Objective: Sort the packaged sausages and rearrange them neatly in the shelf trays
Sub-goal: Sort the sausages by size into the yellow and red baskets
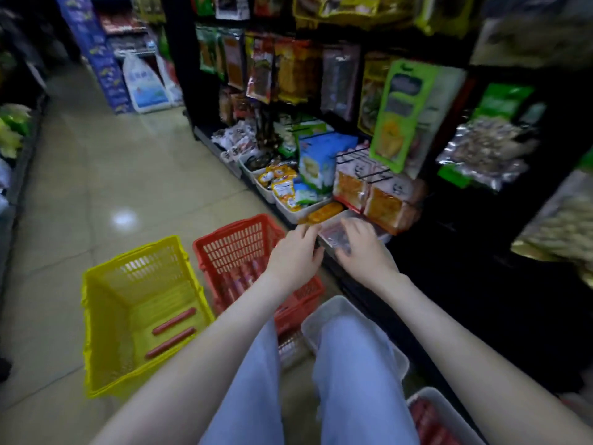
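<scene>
Where the right half of the frame goes dark, a tall shelf unit point(500, 239) stands hung with snack packets, and the pale tiled floor point(96, 175) runs up the left side. At lower left on that floor sits a yellow basket point(106, 332) with two loose sausages point(175, 321) lying on its bottom. Just right of it, touching or nearly so, stands a red basket point(231, 239) with more red sausages showing through behind the left forearm. The person's knees in pale blue trousers point(353, 364) fill the bottom centre. A white tray point(333, 311) lies partly hidden behind the right knee, and a second white tray point(449, 409) in the lower right corner holds a row of red sausages. At the centre of the frame, on the lowest shelf, is the shelf tray point(351, 216), with the packaged sausages point(333, 236) lying in it. The right hand point(362, 248) lies over them, fingers curled across the top pack and thumb at its near edge, gripping it. The left hand point(296, 255) reaches to the tray's left end with bent fingers; the blur makes it impossible to tell whether they grip anything.
</scene>
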A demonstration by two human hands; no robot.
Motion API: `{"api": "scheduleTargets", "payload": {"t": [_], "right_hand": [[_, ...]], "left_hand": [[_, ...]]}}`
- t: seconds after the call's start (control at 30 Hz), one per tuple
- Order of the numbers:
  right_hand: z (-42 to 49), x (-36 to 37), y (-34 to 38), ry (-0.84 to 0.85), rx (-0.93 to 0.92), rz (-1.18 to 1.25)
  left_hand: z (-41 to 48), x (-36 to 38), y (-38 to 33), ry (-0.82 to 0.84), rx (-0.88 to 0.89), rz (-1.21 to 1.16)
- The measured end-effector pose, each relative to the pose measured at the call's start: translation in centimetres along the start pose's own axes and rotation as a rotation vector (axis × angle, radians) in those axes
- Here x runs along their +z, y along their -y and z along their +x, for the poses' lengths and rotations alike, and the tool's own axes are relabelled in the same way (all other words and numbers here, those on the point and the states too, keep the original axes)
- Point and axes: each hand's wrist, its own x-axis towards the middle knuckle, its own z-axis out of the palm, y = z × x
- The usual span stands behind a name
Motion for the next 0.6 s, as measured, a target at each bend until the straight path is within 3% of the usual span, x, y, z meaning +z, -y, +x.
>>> {"api": "scheduleTargets", "payload": {"t": [0.27,0.6], "right_hand": [[-6.4,-5.7,-7.8,-0.006,0.240,-0.192],[-4.9,-3.5,-3.0,0.081,0.327,-0.233]], "left_hand": [[2.6,5.2,-9.4,0.084,0.262,-0.024],[1.5,5.6,-4.6,0.130,0.234,-0.175]]}}
